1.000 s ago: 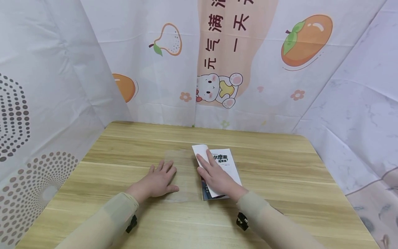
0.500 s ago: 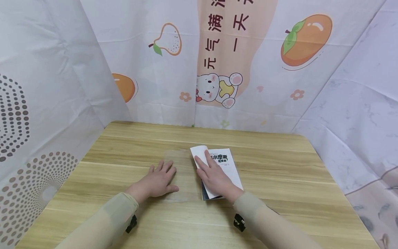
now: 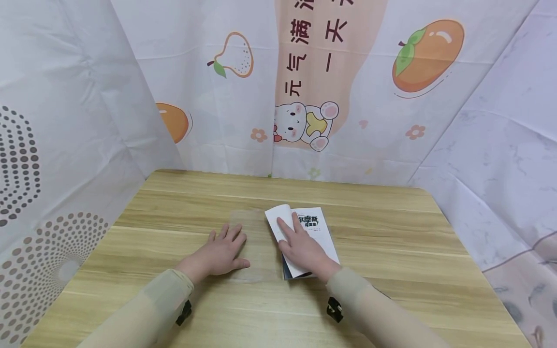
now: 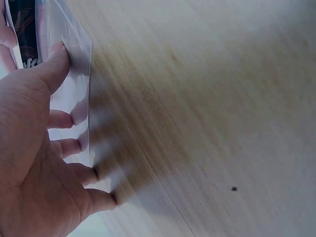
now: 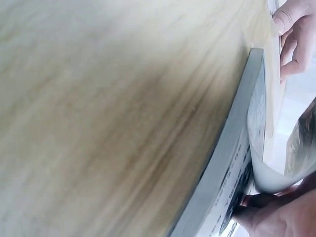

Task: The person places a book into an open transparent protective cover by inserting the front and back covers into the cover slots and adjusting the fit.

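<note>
A paperback book (image 3: 325, 241) with dark Chinese print on its white page lies on the wooden table. Its front leaf (image 3: 274, 213) curls over toward the left, with a dark cover strip showing beneath the lower edge. My right hand (image 3: 306, 250) rests on that leaf, fingers extended toward the far side. Left of the book, a clear plastic sheet (image 3: 257, 241) lies almost invisible on the wood. On the sheet's left part my left hand (image 3: 221, 253) lies with spread fingers. The left wrist view shows the fingertips touching near the sheet's edge (image 4: 90, 74).
The wooden table (image 3: 391, 232) reaches out around both hands. Printed white curtains (image 3: 196, 87) hang behind it and at both sides. Each wrist carries a small black device (image 3: 335, 309) under the sleeve.
The top of the curled leaf has moved slightly left, and my right hand has shifted a little left with it. More of the title page was briefly exposed. My left hand has stayed still.
</note>
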`<state>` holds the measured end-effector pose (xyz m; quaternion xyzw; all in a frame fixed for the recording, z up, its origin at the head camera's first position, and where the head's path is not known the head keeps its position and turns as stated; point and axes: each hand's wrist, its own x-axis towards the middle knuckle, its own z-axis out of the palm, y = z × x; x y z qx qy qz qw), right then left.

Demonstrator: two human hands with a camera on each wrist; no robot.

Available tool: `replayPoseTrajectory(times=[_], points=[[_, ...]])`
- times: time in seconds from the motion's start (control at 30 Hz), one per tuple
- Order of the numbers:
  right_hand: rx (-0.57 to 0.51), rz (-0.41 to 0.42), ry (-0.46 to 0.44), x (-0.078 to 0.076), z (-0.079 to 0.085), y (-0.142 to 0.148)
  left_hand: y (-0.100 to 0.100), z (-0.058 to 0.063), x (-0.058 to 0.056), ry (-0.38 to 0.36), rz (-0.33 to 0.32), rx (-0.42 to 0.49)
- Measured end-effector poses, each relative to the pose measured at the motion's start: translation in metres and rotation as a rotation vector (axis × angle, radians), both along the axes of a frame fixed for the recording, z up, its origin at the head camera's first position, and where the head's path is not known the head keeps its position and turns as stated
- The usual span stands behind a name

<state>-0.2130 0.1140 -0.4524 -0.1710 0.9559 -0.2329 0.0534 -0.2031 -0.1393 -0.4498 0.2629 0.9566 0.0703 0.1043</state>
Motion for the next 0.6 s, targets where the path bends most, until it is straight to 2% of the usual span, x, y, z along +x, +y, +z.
replayPoseTrajectory(times=[0.6], points=[[0.029,-0.026,-0.009,-0.0013,0.0007,-0.0019,-0.0005,0.0004,0.0000,0.001,-0.002,0.001]])
